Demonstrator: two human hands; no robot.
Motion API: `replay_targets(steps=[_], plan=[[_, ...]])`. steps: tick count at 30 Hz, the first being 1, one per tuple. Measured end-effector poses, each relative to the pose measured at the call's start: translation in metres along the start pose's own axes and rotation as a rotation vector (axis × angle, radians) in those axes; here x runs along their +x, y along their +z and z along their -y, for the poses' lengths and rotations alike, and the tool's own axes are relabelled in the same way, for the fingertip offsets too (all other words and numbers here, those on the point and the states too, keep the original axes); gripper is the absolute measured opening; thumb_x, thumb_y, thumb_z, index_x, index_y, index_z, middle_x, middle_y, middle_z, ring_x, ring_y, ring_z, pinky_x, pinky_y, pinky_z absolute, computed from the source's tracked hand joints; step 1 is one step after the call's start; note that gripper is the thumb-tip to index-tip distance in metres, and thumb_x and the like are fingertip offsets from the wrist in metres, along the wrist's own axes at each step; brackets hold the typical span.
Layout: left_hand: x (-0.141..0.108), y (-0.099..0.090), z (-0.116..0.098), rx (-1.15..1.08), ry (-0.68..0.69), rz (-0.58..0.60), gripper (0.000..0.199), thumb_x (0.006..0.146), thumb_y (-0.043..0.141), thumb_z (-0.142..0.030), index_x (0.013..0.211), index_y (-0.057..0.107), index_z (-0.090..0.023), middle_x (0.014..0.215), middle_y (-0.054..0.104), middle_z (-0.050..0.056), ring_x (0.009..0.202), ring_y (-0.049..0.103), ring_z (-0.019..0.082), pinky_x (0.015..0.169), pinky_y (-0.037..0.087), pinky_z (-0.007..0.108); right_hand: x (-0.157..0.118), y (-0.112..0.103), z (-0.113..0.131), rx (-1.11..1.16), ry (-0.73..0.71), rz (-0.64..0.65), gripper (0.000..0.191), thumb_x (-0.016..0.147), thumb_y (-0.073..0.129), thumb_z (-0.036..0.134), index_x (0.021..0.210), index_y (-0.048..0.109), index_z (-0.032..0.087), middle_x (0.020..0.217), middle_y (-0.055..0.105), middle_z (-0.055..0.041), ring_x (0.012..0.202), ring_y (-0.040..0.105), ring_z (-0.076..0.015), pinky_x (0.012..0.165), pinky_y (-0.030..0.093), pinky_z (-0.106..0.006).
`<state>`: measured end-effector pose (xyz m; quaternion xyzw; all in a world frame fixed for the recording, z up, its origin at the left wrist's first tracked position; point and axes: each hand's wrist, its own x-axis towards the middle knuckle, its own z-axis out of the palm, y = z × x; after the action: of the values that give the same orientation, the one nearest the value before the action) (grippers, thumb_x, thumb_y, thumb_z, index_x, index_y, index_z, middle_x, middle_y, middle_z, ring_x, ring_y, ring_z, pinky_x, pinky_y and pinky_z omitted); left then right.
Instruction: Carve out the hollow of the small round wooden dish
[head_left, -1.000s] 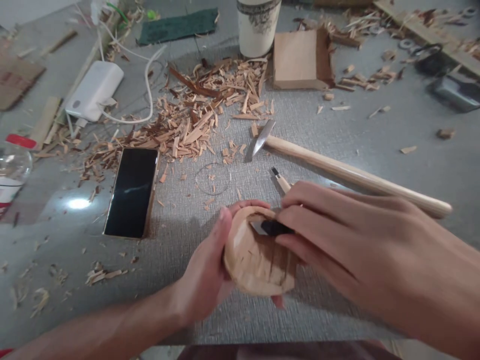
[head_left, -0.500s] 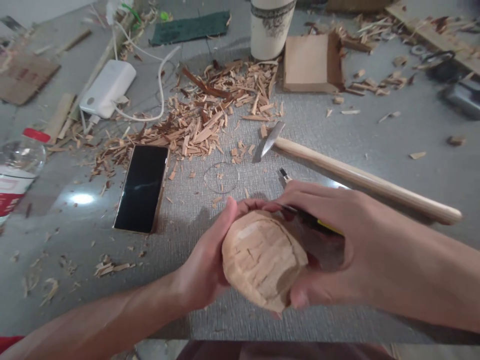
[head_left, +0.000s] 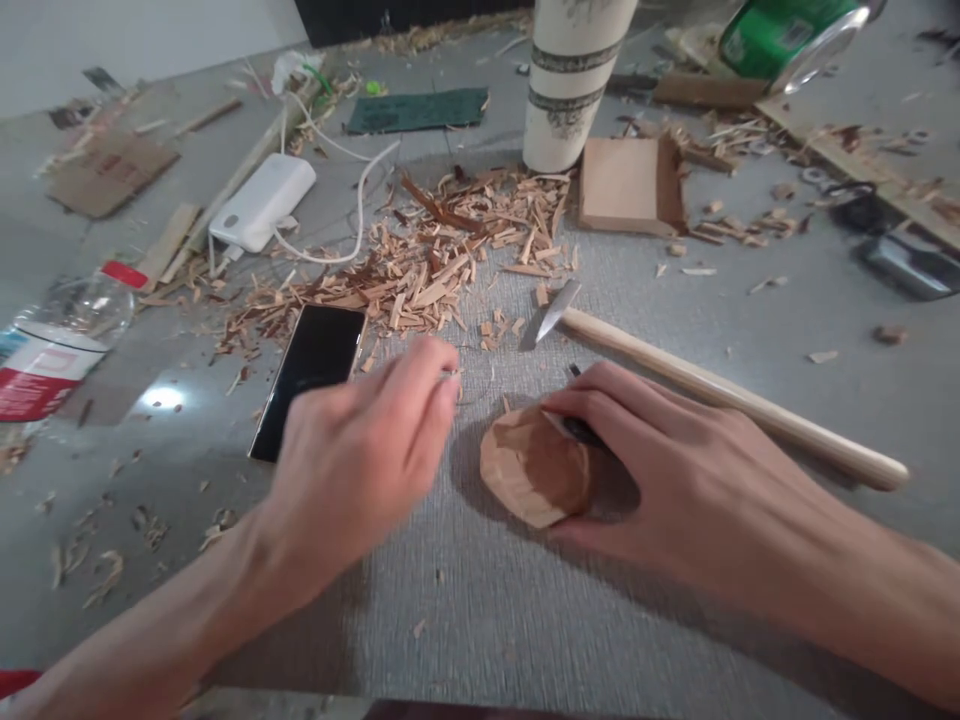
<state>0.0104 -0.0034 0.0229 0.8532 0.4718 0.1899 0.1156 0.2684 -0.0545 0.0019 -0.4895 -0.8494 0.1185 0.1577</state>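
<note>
My right hand (head_left: pixel 667 460) clasps the carved wood (head_left: pixel 521 465) on the worktop (head_left: pixel 409 610) plus a dark tool (head_left: pixel 583 432), my left hand (head_left: pixel 364 450) is bunched, contents unclear; I'd expect light, stiff wood, best gripped by its sides.

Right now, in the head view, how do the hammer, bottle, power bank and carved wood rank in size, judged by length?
1. Hammer
2. Bottle, though cut off at the left edge
3. Power bank and carved wood: too alike to rank, since the latter sits nearer the camera
</note>
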Motion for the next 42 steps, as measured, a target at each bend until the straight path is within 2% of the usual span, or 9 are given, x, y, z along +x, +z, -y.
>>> replay_targets(steps=[3,7,10,13,18,23,28,34,42], plan=[[0.01,-0.004,0.017,0.236,0.021,-0.05,0.015,0.105,0.054,-0.02,0.109,0.068,-0.022,0.102,0.074,0.001,0.072,0.065,0.015,0.066,0.044,0.03,0.001,0.004,-0.002,-0.116,-0.024,-0.005,0.061,0.081,0.084,0.052,0.129,0.062,0.021,0.126,0.072,-0.0103,0.097,0.075,-0.0305,0.052,0.053,-0.037],[0.018,0.017,0.027,0.369,0.022,-0.004,0.014,0.104,0.063,-0.027,0.112,0.071,-0.021,0.111,0.075,0.003,0.091,0.072,0.022,0.063,0.046,0.033,0.002,-0.006,-0.016,-0.243,0.045,-0.059,0.069,0.096,0.062,0.07,0.144,0.057,0.02,0.129,0.071,-0.0107,0.105,0.074,-0.0308,0.056,0.056,-0.04],[0.023,0.034,0.026,0.411,0.071,0.032,0.012,0.105,0.061,-0.024,0.108,0.073,-0.021,0.112,0.074,0.004,0.099,0.072,0.023,0.062,0.047,0.033,0.004,-0.016,-0.039,-0.408,0.174,-0.136,0.058,0.106,0.047,0.062,0.143,0.059,0.019,0.12,0.071,-0.0128,0.106,0.071,-0.0339,0.054,0.051,-0.041],[0.026,0.041,0.028,0.389,0.08,0.012,0.014,0.105,0.06,-0.018,0.099,0.072,-0.02,0.103,0.073,0.003,0.094,0.071,0.021,0.06,0.044,0.032,0.004,-0.02,-0.062,-0.456,0.231,-0.146,0.043,0.11,0.047,0.044,0.139,0.061,0.017,0.121,0.071,-0.0174,0.113,0.068,-0.0371,0.069,0.053,-0.043],[0.026,0.027,0.031,0.131,0.088,-0.057,0.012,0.103,0.062,-0.015,0.093,0.068,-0.02,0.091,0.073,0.001,0.077,0.067,0.017,0.066,0.045,0.029,0.003,-0.017,-0.083,-0.36,0.243,-0.118,0.037,0.105,0.058,0.034,0.138,0.062,0.018,0.122,0.071,-0.0194,0.113,0.068,-0.038,0.086,0.054,-0.048],[0.014,0.009,0.005,-0.14,0.095,-0.123,0.017,0.1,0.065,-0.012,0.085,0.065,-0.02,0.075,0.065,-0.005,0.065,0.06,0.01,0.067,0.044,0.025,0.004,-0.018,-0.073,-0.33,0.248,-0.203,0.035,0.103,0.061,0.033,0.136,0.064,0.021,0.126,0.069,-0.0185,0.118,0.063,-0.0401,0.095,0.053,-0.054],[-0.002,0.026,-0.019,-0.152,0.152,0.044,0.02,0.101,0.061,-0.013,0.081,0.062,-0.018,0.073,0.061,-0.004,0.064,0.057,0.01,0.062,0.041,0.027,0.006,-0.024,-0.049,-0.155,0.148,-0.272,0.023,0.104,0.058,0.029,0.124,0.068,0.023,0.116,0.07,-0.014,0.109,0.065,-0.0344,0.094,0.051,-0.051],[0.0,0.044,-0.018,-0.126,0.146,0.052,0.024,0.102,0.059,-0.015,0.079,0.06,-0.017,0.073,0.058,-0.002,0.065,0.055,0.012,0.062,0.041,0.029,0.002,-0.022,-0.032,0.02,0.038,-0.181,0.013,0.103,0.061,0.017,0.114,0.065,0.022,0.103,0.073,-0.0088,0.093,0.066,-0.0244,0.083,0.048,-0.042],[0.002,0.048,-0.021,-0.14,0.121,0.058,0.028,0.102,0.059,-0.015,0.075,0.053,-0.019,0.07,0.051,-0.004,0.063,0.049,0.011,0.06,0.037,0.028,-0.002,-0.007,-0.02,0.165,-0.084,-0.088,0.008,0.102,0.062,0.017,0.099,0.067,0.023,0.097,0.075,-0.0051,0.09,0.069,-0.0221,0.087,0.049,-0.042]])
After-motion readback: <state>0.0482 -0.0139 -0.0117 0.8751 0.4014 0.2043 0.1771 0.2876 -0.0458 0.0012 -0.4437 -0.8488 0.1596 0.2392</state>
